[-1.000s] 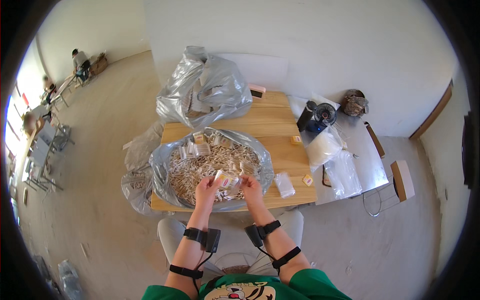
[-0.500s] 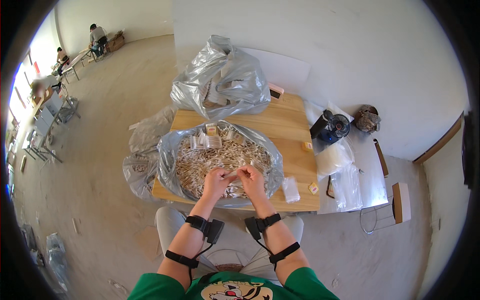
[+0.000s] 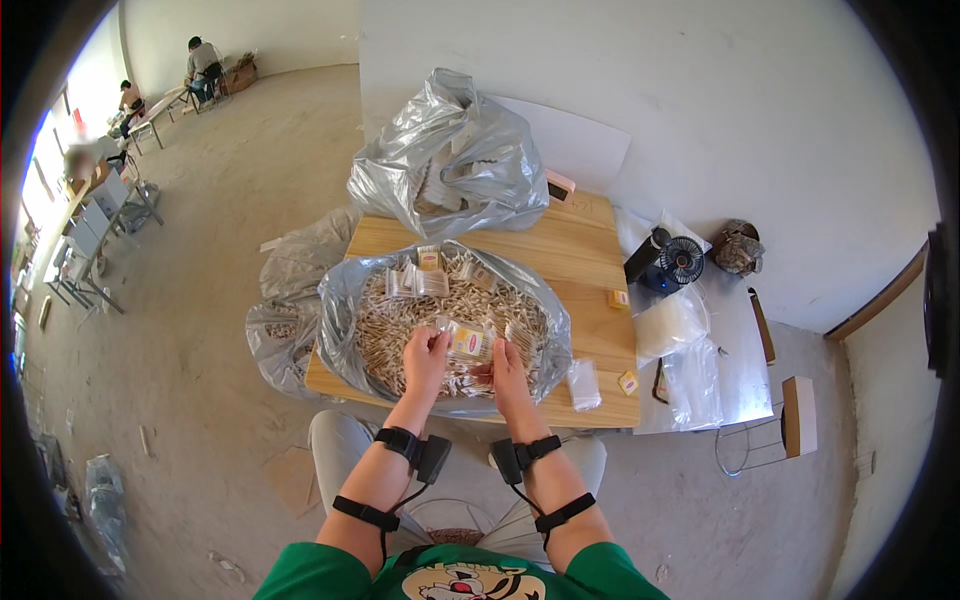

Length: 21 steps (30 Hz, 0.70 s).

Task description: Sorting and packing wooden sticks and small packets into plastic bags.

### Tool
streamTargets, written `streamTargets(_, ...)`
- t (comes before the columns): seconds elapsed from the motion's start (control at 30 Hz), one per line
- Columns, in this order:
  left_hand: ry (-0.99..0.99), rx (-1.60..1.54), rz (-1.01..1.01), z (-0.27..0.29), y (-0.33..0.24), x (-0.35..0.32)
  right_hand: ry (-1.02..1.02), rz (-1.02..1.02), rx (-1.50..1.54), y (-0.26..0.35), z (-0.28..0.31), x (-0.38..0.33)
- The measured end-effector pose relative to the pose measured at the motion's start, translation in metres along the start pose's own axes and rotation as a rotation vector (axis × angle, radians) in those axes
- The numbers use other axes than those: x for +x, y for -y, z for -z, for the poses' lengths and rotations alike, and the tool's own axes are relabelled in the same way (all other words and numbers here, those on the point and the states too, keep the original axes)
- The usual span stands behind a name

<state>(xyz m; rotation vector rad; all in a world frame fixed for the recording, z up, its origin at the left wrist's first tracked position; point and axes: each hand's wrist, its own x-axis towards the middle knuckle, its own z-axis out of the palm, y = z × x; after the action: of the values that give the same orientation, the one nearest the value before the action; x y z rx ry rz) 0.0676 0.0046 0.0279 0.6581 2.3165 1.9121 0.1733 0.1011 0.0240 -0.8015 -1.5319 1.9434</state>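
Observation:
Between my two hands is a small clear packet of cotton swabs [image 3: 468,341] with a yellow and white label facing up. My left hand [image 3: 427,362] pinches its left end, and my right hand [image 3: 509,373] grips the right end. Both hands are over a big heap of loose cotton swabs [image 3: 395,335] inside an open grey plastic bag [image 3: 340,310]. Farther back on the heap lie filled clear packets [image 3: 417,283] and another packet with a yellow label [image 3: 430,259].
The wooden table [image 3: 590,260] also carries a large grey bag [image 3: 455,165] at the back, a stack of clear plastic sleeves [image 3: 584,385] and small yellow cards [image 3: 628,382]. On the side table to the right stand a black fan [image 3: 681,260] and plastic bags [image 3: 690,370]. People sit at tables far left.
My hands have moved apart, and the packet between them now shows its label. Before, the fingers were close together and covered most of it.

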Motion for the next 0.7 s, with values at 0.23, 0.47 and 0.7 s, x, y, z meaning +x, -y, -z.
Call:
streamTargets(0.23,0.125,-0.256,0.238,-0.006,0.021,-0.010,-0.065,-0.003,-0.172,0.000,0.003,-0.001)
streamTargets(0.47,0.049,0.015,0.177,0.004,0.004,-0.010,-0.078,0.127,-0.181,-0.008,-0.001,0.000)
streamTargets(0.7,0.029,0.167,-0.094,-0.003,0.009,-0.018,-0.177,0.316,-0.553,-0.029,-0.001,0.010)
